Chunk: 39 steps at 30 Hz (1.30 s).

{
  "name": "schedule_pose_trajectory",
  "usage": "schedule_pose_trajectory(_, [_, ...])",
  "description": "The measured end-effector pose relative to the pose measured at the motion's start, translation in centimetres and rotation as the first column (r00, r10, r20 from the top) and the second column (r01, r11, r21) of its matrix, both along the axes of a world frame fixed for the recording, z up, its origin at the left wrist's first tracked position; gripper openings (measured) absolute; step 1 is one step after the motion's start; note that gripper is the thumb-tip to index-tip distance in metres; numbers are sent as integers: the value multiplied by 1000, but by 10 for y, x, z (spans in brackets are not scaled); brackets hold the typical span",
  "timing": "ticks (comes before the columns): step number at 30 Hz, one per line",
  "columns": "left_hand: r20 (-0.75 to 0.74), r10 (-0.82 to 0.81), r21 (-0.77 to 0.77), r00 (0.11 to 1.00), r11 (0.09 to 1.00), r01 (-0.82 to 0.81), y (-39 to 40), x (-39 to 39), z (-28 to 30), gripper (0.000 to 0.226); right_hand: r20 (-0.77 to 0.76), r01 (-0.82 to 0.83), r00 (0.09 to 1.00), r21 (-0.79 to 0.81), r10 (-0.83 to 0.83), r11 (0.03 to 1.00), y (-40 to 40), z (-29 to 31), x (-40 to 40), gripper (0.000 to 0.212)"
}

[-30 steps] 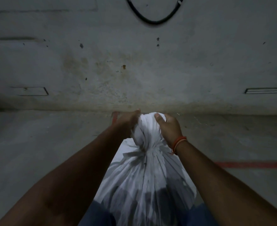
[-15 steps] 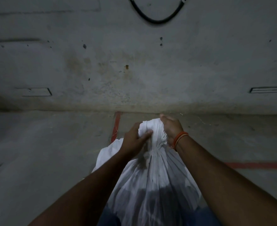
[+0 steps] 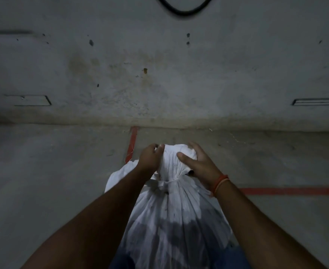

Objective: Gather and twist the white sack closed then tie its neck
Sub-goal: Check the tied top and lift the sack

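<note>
One white sack (image 3: 171, 220) is seen, standing upright on the floor directly below the camera, between the two forearms. Its material is thin and woven-looking, pleated into many fine folds that run up to a narrow neck (image 3: 169, 181). A thin white tie or twisted strip is wrapped once around that neck, and a small knot-like lump is seen at its left side; whether it is fully tied cannot be told. Above the neck, the gathered top forms one rounded bunch (image 3: 176, 154). Darker patches are visible through the lower part of the sack, and its base is cut off by the frame's lower edge.

Two bare hands are placed on the bunch. The left hand (image 3: 150, 158) is closed on the bunch's left edge, the cloth being pinched between thumb and curled fingers. The right hand (image 3: 200, 164) is laid loosely over the right side, fingers spread and only partly curled, the thumb pressed flat on the cloth. One orange band (image 3: 219, 182) is worn on the right wrist.

The concrete floor (image 3: 53, 171) is marked by two red lines (image 3: 291, 191). A stained grey wall (image 3: 159, 74) is seen behind, with one black cable loop (image 3: 185, 10) cut off at the top.
</note>
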<state>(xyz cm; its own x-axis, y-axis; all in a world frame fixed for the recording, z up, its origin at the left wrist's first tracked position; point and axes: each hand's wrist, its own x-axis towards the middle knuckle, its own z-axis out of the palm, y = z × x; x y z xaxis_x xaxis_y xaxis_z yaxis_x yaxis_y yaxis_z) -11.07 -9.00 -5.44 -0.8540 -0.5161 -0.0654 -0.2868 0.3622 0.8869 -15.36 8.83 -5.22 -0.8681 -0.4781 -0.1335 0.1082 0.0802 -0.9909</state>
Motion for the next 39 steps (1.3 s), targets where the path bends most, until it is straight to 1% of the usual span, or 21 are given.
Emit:
schedule_pose_trajectory(1, [36, 13, 70, 999, 997, -16, 2, -1, 0, 39, 11, 45, 999, -42, -45, 998, -3, -7, 0, 45])
schedule_pose_trajectory(3, [158, 11, 303, 987, 951, -59, 4, 1, 0, 39, 67, 142, 988, -106, -136, 984, -9, -19, -3, 27])
schedule_pose_trajectory(5, [252, 30, 540, 967, 825, -167, 3, 8, 2, 42, 167, 237, 962, -109, -217, 965, -16, -31, -8, 22])
schedule_pose_trajectory(6, [260, 51, 582, 964, 788, -199, 4, 11, 3, 45, 210, 271, 946, -100, -246, 957, -19, -39, -12, 19])
schedule_pose_trajectory(7, [225, 71, 569, 972, 800, -190, 5, 12, 3, 52, 257, 302, 928, -89, -271, 949, -21, -42, -14, 18])
schedule_pose_trajectory(8, [158, 80, 482, 984, 864, -148, 7, 14, 2, 58, 303, 336, 905, -77, -299, 939, -23, -48, -18, 19])
schedule_pose_trajectory(10, [-32, 44, 87, 998, 995, -42, 13, 27, 2, 58, 357, 390, 868, -62, -345, 919, -27, -55, -27, 21])
schedule_pose_trajectory(11, [-117, -27, -111, 993, 994, 14, 16, 36, -2, 68, 377, 399, 857, -53, -352, 915, -30, -57, -31, 22])
schedule_pose_trajectory(13, [-126, -219, -303, 967, 937, 173, 16, 46, -17, 98, 391, 400, 845, -12, -363, 917, -37, -62, -37, 26])
schedule_pose_trajectory(15, [-74, -319, -323, 945, 904, 280, 9, 49, -37, 117, 395, 385, 843, 31, -365, 923, -44, -70, -44, 35])
schedule_pose_trajectory(19, [-69, -335, -191, 940, 929, 317, 5, 47, -55, 135, 509, 325, 813, 6, -283, 946, -44, -90, -54, 72])
schedule_pose_trajectory(22, [-52, -350, -195, 935, 922, 334, 6, 43, -70, 140, 577, 304, 773, 26, -263, 952, -34, -95, -46, 67])
schedule_pose_trajectory(25, [-16, -357, -214, 934, 914, 346, 6, 43, -82, 118, 596, 274, 768, 24, -234, 961, -23, -100, -38, 55])
schedule_pose_trajectory(27, [-29, -328, -172, 944, 932, 319, 5, 46, -86, 91, 465, 224, 845, 142, -265, 964, -18, -93, -31, 54])
schedule_pose_trajectory(29, [-17, -309, -171, 951, 938, 302, 2, 46, -88, 74, 119, 184, 962, 385, -246, 904, -16, -82, -22, 52])
schedule_pose_trajectory(31, [23, -276, -190, 961, 942, 275, -1, 45, -88, 64, -230, 239, 964, 538, -133, 808, -11, -77, -14, 39])
schedule_pose_trajectory(32, [46, -254, -203, 966, 944, 258, -4, 45, -88, 62, -339, 257, 938, 544, -72, 799, -7, -74, -12, 37])
schedule_pose_trajectory(33, [79, -236, -224, 968, 942, 248, -7, 44, -88, 61, -409, 238, 912, 538, 4, 808, -2, -72, -11, 47])
schedule_pose_trajectory(35, [140, -199, -330, 970, 914, 235, -13, 43, -88, 69, -445, 92, 866, 589, 227, 803, 7, -72, -14, 75])
schedule_pose_trajectory(37, [237, -137, -466, 962, 853, 236, -18, 42, -87, 83, -395, -48, 787, 727, 474, 685, 12, -77, -15, 98])
schedule_pose_trajectory(39, [344, -128, -461, 930, 840, 285, -20, 44, -84, 93, -272, -145, 736, 831, 620, 537, 16, -84, -11, 116])
